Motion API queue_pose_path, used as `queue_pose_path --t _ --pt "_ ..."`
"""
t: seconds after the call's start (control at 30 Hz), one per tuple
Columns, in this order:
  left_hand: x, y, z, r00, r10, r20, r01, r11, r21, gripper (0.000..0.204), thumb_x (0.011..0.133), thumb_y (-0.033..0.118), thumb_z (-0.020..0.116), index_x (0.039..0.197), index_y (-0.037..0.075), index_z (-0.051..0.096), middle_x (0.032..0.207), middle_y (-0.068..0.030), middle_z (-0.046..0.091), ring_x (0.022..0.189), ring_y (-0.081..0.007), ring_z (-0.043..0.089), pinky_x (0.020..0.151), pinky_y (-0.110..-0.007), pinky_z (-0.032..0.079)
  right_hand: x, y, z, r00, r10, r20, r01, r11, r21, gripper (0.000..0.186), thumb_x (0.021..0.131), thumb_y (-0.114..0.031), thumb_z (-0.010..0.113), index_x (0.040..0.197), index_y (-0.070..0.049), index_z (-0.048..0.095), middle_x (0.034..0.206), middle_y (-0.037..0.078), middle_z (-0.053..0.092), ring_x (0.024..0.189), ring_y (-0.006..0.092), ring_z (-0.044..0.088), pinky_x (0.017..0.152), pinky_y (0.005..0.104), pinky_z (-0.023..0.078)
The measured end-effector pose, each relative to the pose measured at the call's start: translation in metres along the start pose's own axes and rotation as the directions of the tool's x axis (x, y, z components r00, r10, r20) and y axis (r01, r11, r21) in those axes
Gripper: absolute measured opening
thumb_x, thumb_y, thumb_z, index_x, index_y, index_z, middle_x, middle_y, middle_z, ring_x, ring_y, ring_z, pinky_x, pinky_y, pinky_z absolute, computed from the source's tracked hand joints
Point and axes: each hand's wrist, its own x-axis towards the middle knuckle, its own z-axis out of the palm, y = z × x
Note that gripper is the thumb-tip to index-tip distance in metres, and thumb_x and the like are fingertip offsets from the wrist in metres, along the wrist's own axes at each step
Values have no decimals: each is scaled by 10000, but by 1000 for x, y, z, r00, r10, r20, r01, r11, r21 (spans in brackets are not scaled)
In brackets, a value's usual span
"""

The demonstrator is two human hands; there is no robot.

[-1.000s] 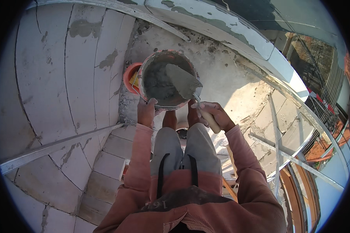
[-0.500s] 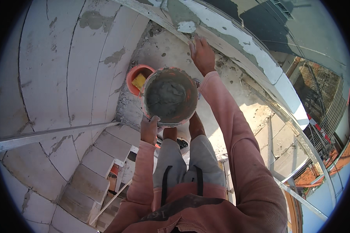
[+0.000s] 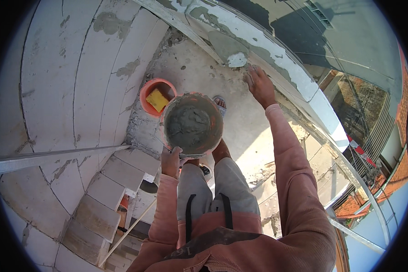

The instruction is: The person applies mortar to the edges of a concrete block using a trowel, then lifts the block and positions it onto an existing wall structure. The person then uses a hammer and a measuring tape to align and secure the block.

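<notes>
My left hand (image 3: pixel 171 161) grips the lower-left rim of a mortar-caked bucket (image 3: pixel 170 143) holding wet grey mortar (image 3: pixel 190 122). My right hand (image 3: pixel 259 86) is closed around the mostly hidden handle of a trowel, whose grey-smeared blade (image 3: pixel 229 50) lies against the ledge of the parapet (image 3: pixel 303 86) ahead. Behind the bucket, at its upper left, sits a smaller orange bucket (image 3: pixel 145 93) with a yellow sponge-like block (image 3: pixel 157 99) in it.
A pale block wall (image 3: pixel 59 81) rises on the left, crossed by a metal bar (image 3: pixel 54 158). Stacked blocks (image 3: pixel 113 181) lie at lower left. A sandalled foot (image 3: pixel 221 103) is on the concrete floor (image 3: pixel 195 63). Metal framing (image 3: pixel 362 195) and rooftops lie right, beyond the edge.
The trowel left the mortar bucket and moved up to the parapet, then rightward along it with my right hand. My left hand and the bucket have shifted slightly down.
</notes>
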Motion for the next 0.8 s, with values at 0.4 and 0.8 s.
queue_pose_path --t 0.4,0.8 --pt "3 23 19 996 71 47 -72 997 31 438 863 83 605 1291 63 516 1090 -80 618 899 -201 680 723 -362 649 -66 -27 -27 991 133 35 -137 941 309 349 954 -252 671 1216 -20 655 1070 176 646 921 357 669 796 422 554" --pt "3 40 32 920 368 132 -379 754 537 460 838 136 585 1254 -59 560 1047 -228 711 931 -367 692 836 -432 514 -107 -144 -42 760 155 631 -491 773 402 369 1004 -317 545 1033 47 602 942 311 656 938 476 647 822 553 510"
